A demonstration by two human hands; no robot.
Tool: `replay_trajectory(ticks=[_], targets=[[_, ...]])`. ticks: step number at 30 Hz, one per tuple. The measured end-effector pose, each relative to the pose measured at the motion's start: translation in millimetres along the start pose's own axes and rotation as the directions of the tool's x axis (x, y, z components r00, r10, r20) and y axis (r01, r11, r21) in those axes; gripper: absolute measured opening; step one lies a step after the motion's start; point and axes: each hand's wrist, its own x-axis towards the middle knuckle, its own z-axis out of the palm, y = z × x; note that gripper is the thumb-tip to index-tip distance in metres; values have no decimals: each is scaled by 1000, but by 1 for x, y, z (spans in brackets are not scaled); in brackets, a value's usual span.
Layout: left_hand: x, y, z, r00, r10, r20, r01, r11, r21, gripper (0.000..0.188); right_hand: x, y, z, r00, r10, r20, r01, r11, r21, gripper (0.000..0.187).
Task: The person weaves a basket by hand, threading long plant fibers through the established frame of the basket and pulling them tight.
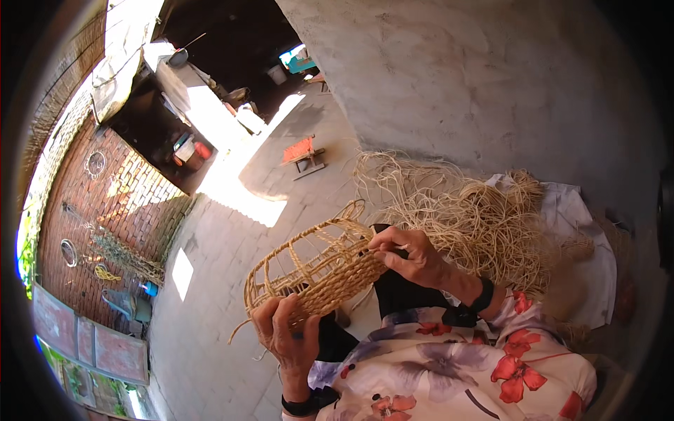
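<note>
A partly woven straw basket (pixel 330 284) is held tilted above my lap, its lower wall tightly braided and its upper side an open lattice under a curved rim. My left hand (pixel 286 330) grips the basket's near left end, fingers bent over the braided edge. At the right end, my right hand (pixel 414 258) has its thumb and fingers pinched together against the basket wall. Whether a strand lies in that pinch is too small to make out. A loose cord end sticks out beside my left hand.
A big heap of loose straw cord (pixel 470 217) lies to my right on a white cloth (pixel 593 274), against a plastered wall (pixel 491 77). Ahead stands a small folding stool (pixel 300 151) with an orange seat. A brick wall (pixel 105 189) and dried stalks (pixel 126 256) are at the left.
</note>
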Motion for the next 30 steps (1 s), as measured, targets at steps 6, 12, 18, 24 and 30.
replay_trajectory(ticks=[6,12,18,24,30], targets=[[0,2,-1,1000,7,13,-7,1000,16,43,1,4,7,997,70,18,-70,997,34,20],[-2,0,-4,1000,0,20,0,1000,10,43,-1,8,10,997,56,44,-61,993,104,15],[-3,1,-4,999,15,42,-17,999,39,42,4,-14,4,995,-100,22,102,978,-180,23],[-4,0,-3,1000,7,-31,-6,1000,25,43,18,-33,25,962,-245,117,265,941,-212,29],[-2,2,-2,999,37,-12,-37,999,12,48,19,-39,29,952,-252,176,291,923,-252,37]])
